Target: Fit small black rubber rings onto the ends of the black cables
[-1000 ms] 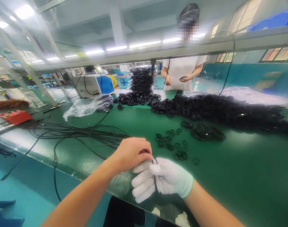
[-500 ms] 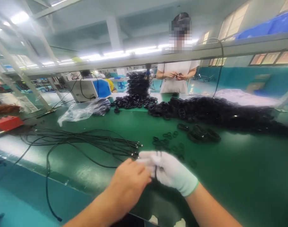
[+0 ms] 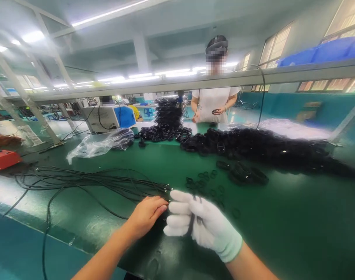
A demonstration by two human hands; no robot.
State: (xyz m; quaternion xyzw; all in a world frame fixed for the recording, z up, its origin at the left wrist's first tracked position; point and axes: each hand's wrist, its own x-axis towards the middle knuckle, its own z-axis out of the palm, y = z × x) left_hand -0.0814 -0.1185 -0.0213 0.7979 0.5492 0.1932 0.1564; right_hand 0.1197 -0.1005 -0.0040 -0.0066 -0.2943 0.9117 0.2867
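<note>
My bare left hand (image 3: pixel 148 216) is over the table beside the plug ends of the black cables (image 3: pixel 130 182). Its fingers are pressed together and curled downward; whatever is under them is hidden. In a white glove, my right hand (image 3: pixel 206 225) is just to its right, palm toward the left, the fingers stretched out side by side. A narrow black band (image 3: pixel 191 223) crosses these fingers, and the thumb lies against it. More dark loops show by the index finger. Several small black rings (image 3: pixel 205 175) lie on the green tabletop beyond the glove.
A long heap of black bands (image 3: pixel 253 149) spreads along the back right, with larger black loops (image 3: pixel 243 173) before it. Clear plastic bag (image 3: pixel 90 146), blue-grey machine (image 3: pixel 107 116) and red box (image 3: pixel 4 159) stand left. A person (image 3: pixel 215 101) stands across the table.
My left hand has drawn away from the right glove, toward the left and the cables. The right glove's fingers are more spread into view. The person opposite has lowered one hand.
</note>
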